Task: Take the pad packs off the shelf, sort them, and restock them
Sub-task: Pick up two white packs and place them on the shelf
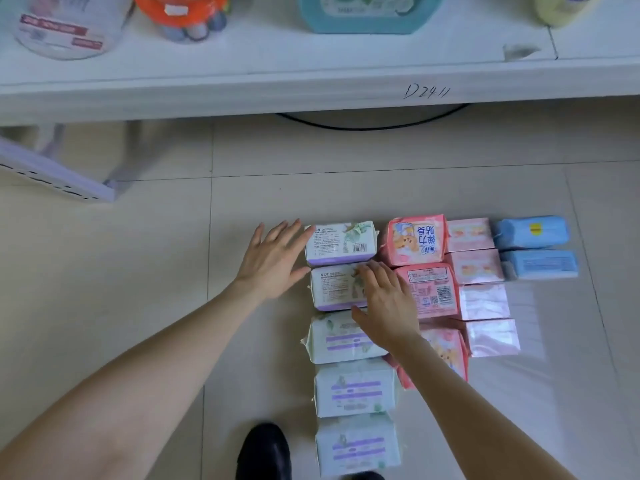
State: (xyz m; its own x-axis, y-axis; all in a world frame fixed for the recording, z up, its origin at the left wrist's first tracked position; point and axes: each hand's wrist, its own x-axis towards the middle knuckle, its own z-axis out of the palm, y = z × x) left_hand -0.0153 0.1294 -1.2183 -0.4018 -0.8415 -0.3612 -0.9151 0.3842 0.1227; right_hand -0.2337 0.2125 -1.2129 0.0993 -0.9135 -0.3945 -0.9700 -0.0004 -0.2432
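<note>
At the far left I see a white perforated panel [52, 171] lying on the tiled floor [138, 271], below the white shelf [242, 91] that runs across the top and is marked D2411. My left hand [273, 259] lies flat with the fingers spread and released, its fingertips touching the left end of the first white-and-purple pack [341, 242] and its thumb against the second white-and-purple pack [334, 289]. These head a column of five such packs running toward me; a black shoe [265, 452] sits just left of the nearest one. My right hand [384, 303] rests palm-down and unclenched on the right part of the second pack, grasping nothing. Next comes a column of three coral-pink packs [414, 240], partly hidden by my right forearm, then four pale pink packs [476, 266], and furthest right two blue packs [533, 233], all lying on the floor in neat touching columns.
</note>
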